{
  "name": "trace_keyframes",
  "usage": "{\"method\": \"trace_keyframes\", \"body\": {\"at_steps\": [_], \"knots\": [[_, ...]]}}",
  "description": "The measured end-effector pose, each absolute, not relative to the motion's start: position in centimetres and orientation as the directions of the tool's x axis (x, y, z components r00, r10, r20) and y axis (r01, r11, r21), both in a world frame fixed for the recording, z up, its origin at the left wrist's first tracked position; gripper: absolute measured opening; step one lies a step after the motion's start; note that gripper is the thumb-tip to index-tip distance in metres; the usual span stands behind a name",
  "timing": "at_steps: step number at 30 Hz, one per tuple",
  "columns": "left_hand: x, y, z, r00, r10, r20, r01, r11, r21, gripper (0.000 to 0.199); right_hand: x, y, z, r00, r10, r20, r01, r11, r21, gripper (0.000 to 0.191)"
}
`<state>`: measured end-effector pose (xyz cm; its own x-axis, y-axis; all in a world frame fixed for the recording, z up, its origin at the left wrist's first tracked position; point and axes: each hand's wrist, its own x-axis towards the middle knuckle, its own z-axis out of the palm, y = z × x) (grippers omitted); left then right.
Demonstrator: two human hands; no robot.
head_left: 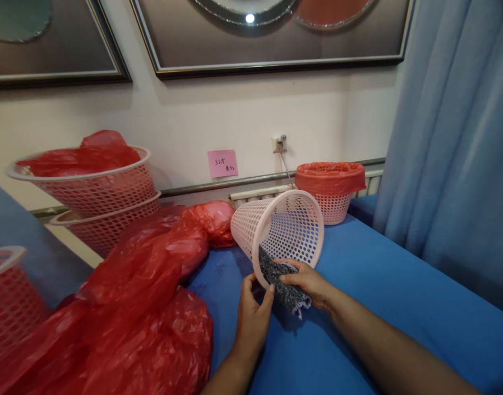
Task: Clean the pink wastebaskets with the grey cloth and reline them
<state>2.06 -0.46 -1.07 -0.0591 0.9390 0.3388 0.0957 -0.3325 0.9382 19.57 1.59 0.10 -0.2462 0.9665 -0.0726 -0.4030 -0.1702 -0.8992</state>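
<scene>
A white plastic basket (251, 219) with round holes lies tipped on its side, its mouth turned toward me. My left hand (253, 312) grips the lower left of its rim, thumb and fingers on either side. In my right hand (304, 280) is a dark grey speckled cloth (288, 288) with a pale ragged edge. The cloth is folded over the basket's rim, part of it inside the mouth and part hanging outside.
Red plastic bags (152, 318) heap up at the left on the blue surface (399, 307). Stacked baskets (99, 189) stand behind them, and another basket (12, 307) is at the left edge. A red-lined basket (331, 206) stands behind right, near a blue curtain (448, 137). A wall socket (278, 144) has a plug in it.
</scene>
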Motion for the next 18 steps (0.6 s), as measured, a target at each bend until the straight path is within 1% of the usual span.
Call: {"method": "trace_keyframes", "body": {"at_steps": [2, 3, 5, 7, 8, 9, 11, 12, 13, 14, 16, 18], "knots": [[1.9, -0.2, -1.0, 0.015, 0.965, 0.26, 0.106, -0.26, 0.96, 0.032, 19.4, 1.7, -0.4, -0.257, 0.965, -0.056, -0.327, -0.142, -0.935, 0.065], [1.7, -0.1, -0.9, 0.035, 0.97, 0.239, 0.099, -0.242, 0.965, 0.031, 19.3, 1.8, -0.7, -0.259, 0.965, -0.043, -0.249, -0.11, -0.962, 0.064], [1.5, 0.1, -0.8, 0.037, 0.973, 0.227, 0.071, -0.229, 0.971, 0.031, 19.4, 2.0, -1.0, -0.257, 0.966, -0.007, -0.03, -0.015, -0.999, 0.06], [1.3, 0.2, -0.6, 0.016, 0.971, 0.24, 0.055, -0.24, 0.969, 0.032, 19.8, 2.1, -1.1, -0.254, 0.966, 0.042, 0.166, 0.086, -0.982, 0.057], [1.1, 0.2, -0.5, -0.014, 0.964, 0.265, 0.059, -0.264, 0.963, 0.033, 20.2, 2.2, -1.0, -0.234, 0.969, 0.075, 0.301, 0.146, -0.943, 0.054], [0.9, 0.2, -0.3, -0.052, 0.95, 0.307, 0.072, -0.303, 0.95, 0.033, 20.7, 2.3, -0.7, -0.195, 0.975, 0.11, 0.451, 0.188, -0.873, 0.05], [0.3, 0.2, 0.1, -0.13, 0.9, 0.416, 0.12, -0.402, 0.908, 0.032, 22.2, 2.6, -0.1, -0.079, 0.979, 0.186, 0.733, 0.184, -0.655, 0.04], [0.1, 0.2, 0.4, -0.155, 0.872, 0.464, 0.148, -0.444, 0.884, 0.03, 23.0, 2.8, 0.3, -0.015, 0.975, 0.224, 0.826, 0.139, -0.546, 0.038], [-0.1, 0.1, 0.6, -0.164, 0.851, 0.499, 0.168, -0.474, 0.864, 0.028, 23.8, 3.1, 0.6, 0.048, 0.967, 0.251, 0.872, 0.081, -0.483, 0.04], [-0.2, 0.0, 0.8, -0.163, 0.841, 0.517, 0.175, -0.491, 0.854, 0.027, 24.5, 3.4, 0.8, 0.11, 0.959, 0.261, 0.877, 0.03, -0.48, 0.046], [-0.1, -0.1, 1.1, -0.132, 0.85, 0.509, 0.162, -0.488, 0.857, 0.03, 25.6, 4.0, 0.9, 0.19, 0.944, 0.268, 0.862, -0.031, -0.505, 0.056], [0.2, -0.4, 1.0, -0.02, 0.887, 0.461, 0.19, -0.449, 0.873, 0.031, 26.0, 4.4, 0.4, 0.229, 0.942, 0.245, 0.844, -0.067, -0.533, 0.059]]}}
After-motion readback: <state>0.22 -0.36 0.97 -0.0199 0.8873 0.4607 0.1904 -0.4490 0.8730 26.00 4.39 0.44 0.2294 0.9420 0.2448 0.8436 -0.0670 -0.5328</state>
